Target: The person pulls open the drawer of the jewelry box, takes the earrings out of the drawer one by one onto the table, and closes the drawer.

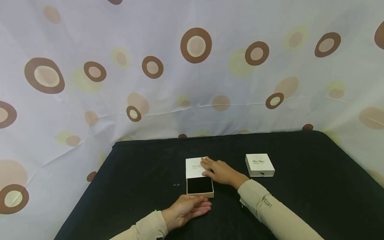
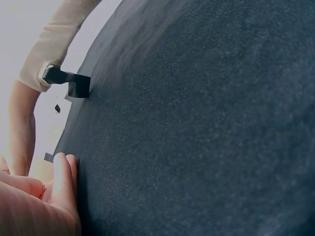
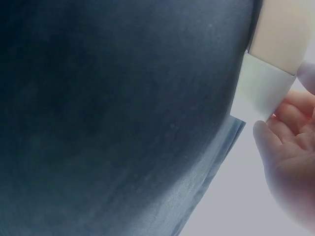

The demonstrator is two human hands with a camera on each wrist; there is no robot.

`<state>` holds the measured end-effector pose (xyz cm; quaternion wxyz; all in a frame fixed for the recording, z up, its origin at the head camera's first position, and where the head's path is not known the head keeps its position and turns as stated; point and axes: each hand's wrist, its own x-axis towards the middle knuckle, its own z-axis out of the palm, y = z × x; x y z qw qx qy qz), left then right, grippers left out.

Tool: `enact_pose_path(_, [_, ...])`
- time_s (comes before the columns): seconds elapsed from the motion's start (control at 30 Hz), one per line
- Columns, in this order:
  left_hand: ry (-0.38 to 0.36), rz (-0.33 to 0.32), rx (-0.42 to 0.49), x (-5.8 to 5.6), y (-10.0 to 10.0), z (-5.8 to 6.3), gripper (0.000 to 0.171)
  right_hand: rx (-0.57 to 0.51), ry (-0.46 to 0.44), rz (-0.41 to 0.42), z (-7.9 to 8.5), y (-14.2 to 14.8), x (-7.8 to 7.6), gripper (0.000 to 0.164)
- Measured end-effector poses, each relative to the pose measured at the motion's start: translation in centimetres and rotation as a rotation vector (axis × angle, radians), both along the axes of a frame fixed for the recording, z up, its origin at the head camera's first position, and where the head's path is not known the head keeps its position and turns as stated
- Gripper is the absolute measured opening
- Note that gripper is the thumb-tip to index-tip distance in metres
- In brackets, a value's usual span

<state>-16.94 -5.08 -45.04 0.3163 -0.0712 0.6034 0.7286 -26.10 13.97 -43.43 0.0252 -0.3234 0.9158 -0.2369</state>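
Note:
A white drawer-style gift box stands on the black cloth, its lettered sleeve [image 1: 193,167] at the back. The drawer [image 1: 199,185] sticks out toward the person and shows a black inside. My right hand [image 1: 220,171] holds the sleeve at its right side, fingers over the top. In the right wrist view, the thumb and fingers of this hand are against the white sleeve [image 3: 263,83]. My left hand [image 1: 190,210] lies at the drawer's front edge, fingers extended and palm partly turned up. Left of the drawer lie small silvery pieces [image 1: 176,184], too small to make out.
A second white lettered box [image 1: 259,165], its drawer pushed in, stands to the right, beyond the right forearm. The black cloth [image 1: 144,166] covers the table. A white curtain [image 1: 168,90] with brown and yellow circles hangs behind it.

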Motion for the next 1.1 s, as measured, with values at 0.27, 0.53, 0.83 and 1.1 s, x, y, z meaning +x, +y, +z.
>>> enact_pose_path(0.27, [-0.003, 0.000, 0.003, -0.10, -0.01, -0.08, 0.029, 0.005, -0.011, -0.006, -0.15, -0.06, -0.06, 0.053])
enact_pose_path(0.53, [0.003, 0.005, 0.012, -0.23, 0.10, -0.04, 0.029, 0.005, 0.019, -0.002, 0.05, 0.03, 0.13, 0.054])
enact_pose_path(0.83, [0.007, 0.015, 0.024, -0.42, 0.16, -0.07, 0.029, 0.003, -0.014, -0.003, 0.04, -0.04, -0.05, 0.053])
enact_pose_path(1.1, [0.013, 0.022, 0.029, -0.58, 0.10, -0.12, 0.028, -0.043, 0.022, 0.035, -0.04, 0.33, -0.02, 0.058])
